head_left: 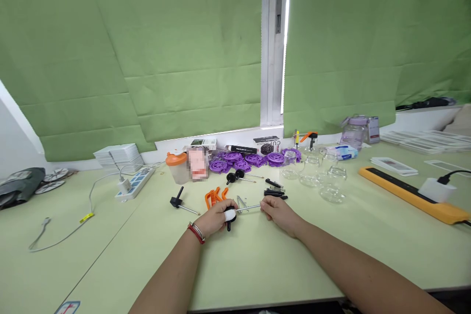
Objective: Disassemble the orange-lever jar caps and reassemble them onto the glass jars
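My left hand (220,217), with a white wrap on the thumb, is closed around a black knob part (228,226) near the table's middle. A thin metal rod (248,208) runs from that part to the right. The fingertips of my right hand (275,210) pinch the rod's far end. Orange handles (214,197) and small metal pins (241,202) lie just beyond my left hand. Another black part with a rod (177,201) rests to the left. Two more such parts (240,174) lie farther back. Black pieces and springs (274,191) sit beyond my right hand.
Purple plastic parts (241,164) line the back, beside an orange-lidded cup (178,169). Clear glass jars (333,186) stand at the back right. A yellow power strip (412,196) lies right; a white power strip (136,184) and cable lie left.
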### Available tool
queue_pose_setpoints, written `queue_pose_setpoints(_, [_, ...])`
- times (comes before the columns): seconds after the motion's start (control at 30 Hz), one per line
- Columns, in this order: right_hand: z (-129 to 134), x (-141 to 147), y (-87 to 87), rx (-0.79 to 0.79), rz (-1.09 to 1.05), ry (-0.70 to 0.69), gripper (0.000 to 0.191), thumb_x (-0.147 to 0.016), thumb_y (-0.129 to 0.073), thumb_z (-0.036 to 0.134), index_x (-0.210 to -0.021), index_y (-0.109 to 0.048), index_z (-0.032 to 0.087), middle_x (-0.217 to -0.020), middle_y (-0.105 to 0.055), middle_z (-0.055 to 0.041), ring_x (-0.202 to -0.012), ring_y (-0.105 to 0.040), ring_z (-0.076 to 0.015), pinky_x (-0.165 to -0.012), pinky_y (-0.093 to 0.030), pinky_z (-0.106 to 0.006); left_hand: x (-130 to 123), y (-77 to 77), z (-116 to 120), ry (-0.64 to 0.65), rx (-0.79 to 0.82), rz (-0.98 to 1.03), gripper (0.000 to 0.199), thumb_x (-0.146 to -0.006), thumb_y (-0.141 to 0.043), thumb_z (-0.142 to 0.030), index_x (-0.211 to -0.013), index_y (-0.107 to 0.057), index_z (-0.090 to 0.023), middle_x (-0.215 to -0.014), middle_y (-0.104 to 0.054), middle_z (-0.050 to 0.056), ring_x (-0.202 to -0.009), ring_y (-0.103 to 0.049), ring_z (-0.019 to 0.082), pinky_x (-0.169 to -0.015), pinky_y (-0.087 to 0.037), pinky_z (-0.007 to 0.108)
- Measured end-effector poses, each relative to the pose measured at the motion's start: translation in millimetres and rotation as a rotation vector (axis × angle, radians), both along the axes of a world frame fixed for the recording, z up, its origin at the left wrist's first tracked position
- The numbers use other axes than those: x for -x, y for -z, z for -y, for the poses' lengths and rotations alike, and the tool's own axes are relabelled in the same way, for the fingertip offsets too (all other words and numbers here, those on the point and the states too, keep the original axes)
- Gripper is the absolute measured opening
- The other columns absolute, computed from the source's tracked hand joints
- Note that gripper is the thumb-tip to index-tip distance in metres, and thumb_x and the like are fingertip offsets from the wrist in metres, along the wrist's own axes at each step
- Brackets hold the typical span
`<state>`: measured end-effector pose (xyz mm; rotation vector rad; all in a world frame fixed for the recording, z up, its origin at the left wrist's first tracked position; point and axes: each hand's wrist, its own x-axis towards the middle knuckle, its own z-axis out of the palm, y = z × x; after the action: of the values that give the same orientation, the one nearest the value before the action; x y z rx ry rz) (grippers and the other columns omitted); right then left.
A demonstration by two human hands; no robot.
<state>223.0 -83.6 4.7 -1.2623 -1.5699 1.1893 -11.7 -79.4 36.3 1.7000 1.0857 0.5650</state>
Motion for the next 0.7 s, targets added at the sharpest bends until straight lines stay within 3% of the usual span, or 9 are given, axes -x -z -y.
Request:
queue_pose_setpoints(0.2, [0.4,1.0,-2.3,0.005,-0.013,0.008,0.035,-0.086,-0.041,0.048,-0.07,-0.048,0.017,-0.057,-0.045,0.0034,-0.053,-0.039,-0.0098,-0.055,-0.03,-0.025,0.4,-1.9,1.2,0.001,-0.001,-0.004,0.021,-0.079,-0.052,-0.036,-0.094,-0.055,-0.02,-0.07,-0.049,0.001,-0.051,-0.043,0.009,-0.055,-0.04,0.027])
queue_pose_setpoints(0.43, [-2.7,-0.6,2.4,0.013,-0.117,-0.03,0.022,-0.082,-0.05,0.04,-0.082,-0.048,0.019,-0.075,-0.054,0.0014,-0.053,-0.042,-0.0076,-0.052,-0.029,-0.023,0.1,-2.0,0.2,0.0,-0.001,0.038,0.024,-0.077,-0.055,-0.039,-0.093,-0.057,-0.02,-0.071,-0.049,0.001,-0.05,-0.042,0.008,-0.05,-0.036,0.024])
queue_pose_setpoints(0.7, [1.2,2.1,-5.5,0.012,-0.031,0.002,0.029,-0.085,-0.045,0.042,-0.069,-0.047,0.017,-0.056,-0.046,0.0035,-0.052,-0.039,-0.0095,-0.057,-0.031,-0.025,0.7,-1.1,-0.6,0.004,0.002,0.068,0.023,-0.077,-0.057,-0.038,-0.092,-0.059,-0.02,-0.071,-0.051,0.002,-0.048,-0.042,0.007,-0.047,-0.034,0.021])
